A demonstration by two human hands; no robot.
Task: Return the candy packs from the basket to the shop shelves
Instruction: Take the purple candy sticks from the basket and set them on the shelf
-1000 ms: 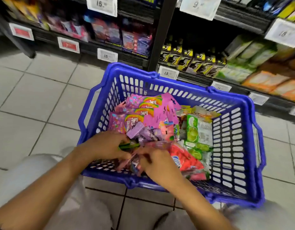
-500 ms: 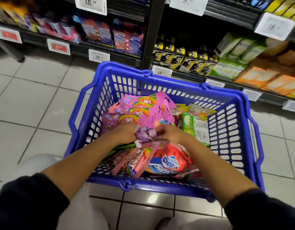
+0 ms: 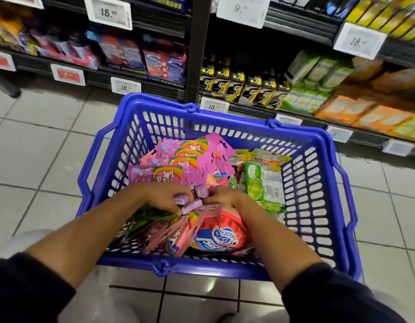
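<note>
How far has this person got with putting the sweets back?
Barely started, by the look of it: the blue basket is full of candy packs. The left hand and right hand are gathering small purple packs. Pink packs, green packs and a red bag remain.

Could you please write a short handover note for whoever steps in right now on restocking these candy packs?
Left hand: grips small purple candy packs over the basket.
Right hand: fingers curled on the same cluster.
Pink packs, green packs and a red bag lie in the basket.
Done: nothing visibly shelved.
Left: carry every pack to the shelves.
</note>
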